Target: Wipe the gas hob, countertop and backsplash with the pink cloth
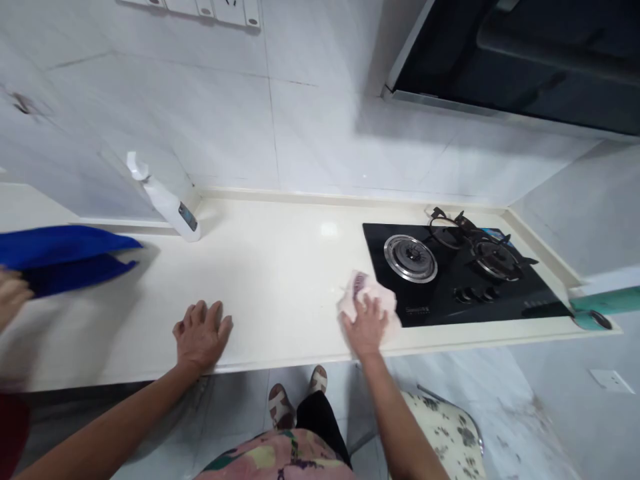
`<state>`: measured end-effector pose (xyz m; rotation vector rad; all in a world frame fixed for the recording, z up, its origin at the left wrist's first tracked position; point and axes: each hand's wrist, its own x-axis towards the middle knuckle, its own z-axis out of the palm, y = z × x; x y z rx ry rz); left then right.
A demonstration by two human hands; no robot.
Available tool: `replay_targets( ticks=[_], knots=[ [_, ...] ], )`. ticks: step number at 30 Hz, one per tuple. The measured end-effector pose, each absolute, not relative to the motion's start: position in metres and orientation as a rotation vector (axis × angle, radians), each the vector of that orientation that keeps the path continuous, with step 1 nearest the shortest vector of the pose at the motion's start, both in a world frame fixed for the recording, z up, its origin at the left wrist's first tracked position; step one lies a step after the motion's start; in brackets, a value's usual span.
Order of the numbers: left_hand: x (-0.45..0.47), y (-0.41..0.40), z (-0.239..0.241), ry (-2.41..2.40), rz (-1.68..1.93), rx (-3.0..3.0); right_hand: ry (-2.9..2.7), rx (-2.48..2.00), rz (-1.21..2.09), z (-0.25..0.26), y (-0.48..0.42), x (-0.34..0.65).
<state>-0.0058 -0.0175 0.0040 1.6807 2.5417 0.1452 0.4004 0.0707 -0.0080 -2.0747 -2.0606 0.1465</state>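
Pale pink cloth (389, 299) lies on the cream countertop (280, 280) at the left edge of the black gas cooktop (440, 293), overlapping the glass at its near left corner. The right hand (367, 327) rests on top of the cloth, fingers spread and laid against the fabric, not clenched. The left hand (200, 337) is placed on the countertop near its front edge, fingers slightly bent, thumb apart, holding nothing.

The cooktop carries a left burner (411, 259) with no pan support over it; black pan supports (465, 230) stand at the right burner. A white spray bottle (167, 203) stands near the wall, to the left of the cooktop and well apart from it. At the far left, another person's hand (13, 293) is at the end of a blue fabric item (65, 250); its grip cannot be determined. A green roll (607, 301) lies beyond the cooktop's right end.
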Motion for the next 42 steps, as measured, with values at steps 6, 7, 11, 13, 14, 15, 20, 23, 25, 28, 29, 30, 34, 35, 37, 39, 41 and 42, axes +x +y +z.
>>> replay_targets(
  ticks=[6,7,11,13,14,15,20,23,25,28,29,30,34,35,37,39,41,42],
  knots=[
    [-0.01,-0.015,-0.001,2.548,0.081,1.631,-2.334,-1.499,0.409,-0.01,0.001,0.323],
    [-0.01,-0.016,-0.003,2.554,0.083,1.637,-2.33,-1.458,0.406,-0.014,-0.005,0.332],
    [-0.01,-0.017,-0.005,2.562,0.106,1.668,-2.088,-1.696,0.19,-0.038,-0.002,0.432],
    [-0.009,-0.017,-0.005,2.564,0.116,1.662,-1.911,-1.9,0.103,-0.046,0.009,0.5],
    [-0.008,-0.017,-0.004,2.563,0.124,1.656,-1.851,-1.988,0.123,-0.047,0.016,0.532],
    [-0.007,-0.017,-0.004,2.562,0.135,1.652,-1.803,-2.051,0.123,-0.045,0.024,0.561],
    [-0.005,-0.018,-0.005,2.572,0.162,1.67,-1.381,-2.367,-0.046,-0.021,0.056,0.653],
    [-0.003,-0.019,-0.006,2.584,0.137,1.692,-1.235,-2.49,-0.077,-0.02,0.065,0.656],
    [-0.002,-0.019,-0.006,2.575,0.135,1.697,-1.215,-2.532,-0.091,-0.028,0.063,0.634],
    [-0.001,-0.019,-0.005,2.567,0.141,1.684,-1.335,-2.512,-0.141,-0.042,0.043,0.567],
    [-0.001,-0.019,-0.004,2.566,0.145,1.674,-1.451,-2.475,-0.167,-0.044,0.034,0.538],
    [0.0,-0.019,-0.003,2.563,0.148,1.666,-1.575,-2.422,-0.195,-0.044,0.024,0.507],
    [0.0,-0.019,0.002,2.542,0.162,1.666,-2.079,-2.043,-0.055,-0.028,-0.006,0.38],
    [-0.001,-0.019,0.003,2.539,0.17,1.672,-2.17,-1.927,0.042,-0.023,-0.009,0.353],
    [-0.002,-0.019,0.004,2.53,0.192,1.687,-2.263,-1.688,0.266,-0.015,-0.007,0.31],
    [-0.003,-0.019,0.005,2.515,0.216,1.7,-2.18,-1.472,0.513,-0.01,0.0,0.287],
    [-0.004,-0.019,0.005,2.506,0.23,1.697,-1.932,-1.357,0.712,-0.008,0.008,0.284],
    [-0.004,-0.019,0.004,2.506,0.23,1.684,-1.799,-1.344,0.769,-0.006,0.011,0.289]
  ],
)
